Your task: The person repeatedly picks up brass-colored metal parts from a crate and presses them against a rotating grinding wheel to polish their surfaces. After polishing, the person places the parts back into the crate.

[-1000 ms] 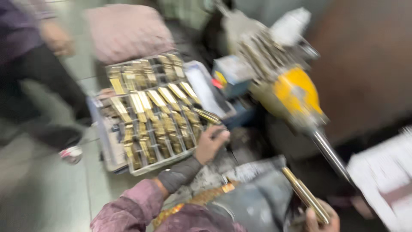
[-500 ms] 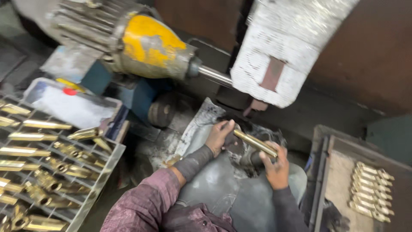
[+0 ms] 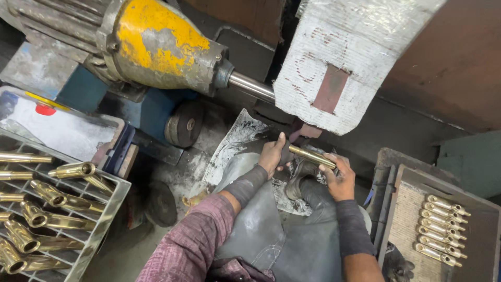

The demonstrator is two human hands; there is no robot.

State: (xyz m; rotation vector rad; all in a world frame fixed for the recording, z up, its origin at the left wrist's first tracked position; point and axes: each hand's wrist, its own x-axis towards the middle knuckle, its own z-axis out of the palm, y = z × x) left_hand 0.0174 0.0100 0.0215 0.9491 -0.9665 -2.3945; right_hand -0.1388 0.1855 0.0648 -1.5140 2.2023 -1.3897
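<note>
Both my hands hold one short brass tube (image 3: pixel 311 155) level, just below a big white buffing wheel (image 3: pixel 344 62). My left hand (image 3: pixel 272 155) grips its left end. My right hand (image 3: pixel 337 178) grips its right end from underneath. The wheel sits on a steel shaft (image 3: pixel 250 85) that comes out of a worn yellow motor (image 3: pixel 156 44). A dark grey apron (image 3: pixel 271 230) covers my lap below the hands.
A wire tray (image 3: pixel 107 209) at the left holds several brass fittings. A dark tray (image 3: pixel 480 230) at the right holds a row of smaller brass pieces on a pad. A black disc (image 3: pixel 182 124) leans under the motor.
My view has swung from the wire tray to the wheel. My left hand left the tray and joined the right on the brass tube, which has risen closer to the wheel.
</note>
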